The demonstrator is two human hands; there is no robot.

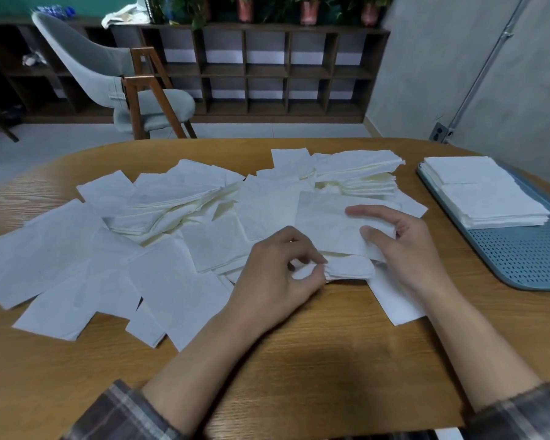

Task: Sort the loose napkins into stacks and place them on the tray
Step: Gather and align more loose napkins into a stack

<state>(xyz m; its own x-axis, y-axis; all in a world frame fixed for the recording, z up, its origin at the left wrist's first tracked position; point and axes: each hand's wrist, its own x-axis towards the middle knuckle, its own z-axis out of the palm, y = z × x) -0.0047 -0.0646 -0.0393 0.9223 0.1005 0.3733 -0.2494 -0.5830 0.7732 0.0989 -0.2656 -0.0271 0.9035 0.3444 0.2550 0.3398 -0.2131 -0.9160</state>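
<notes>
Wooden tabletop between loose napkins and tray

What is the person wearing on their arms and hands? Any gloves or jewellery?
The left hand and right hand are bare: no gloves, no rings or watch in view. The left sleeve and right sleeve are grey plaid with paler lines, ending well short of the wrists.

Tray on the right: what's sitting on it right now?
Stacked white napkins cover the far part of the blue tray; its perforated near part shows bare. The stack hides the tray surface beneath it, and the number of napkins cannot be counted.
</notes>
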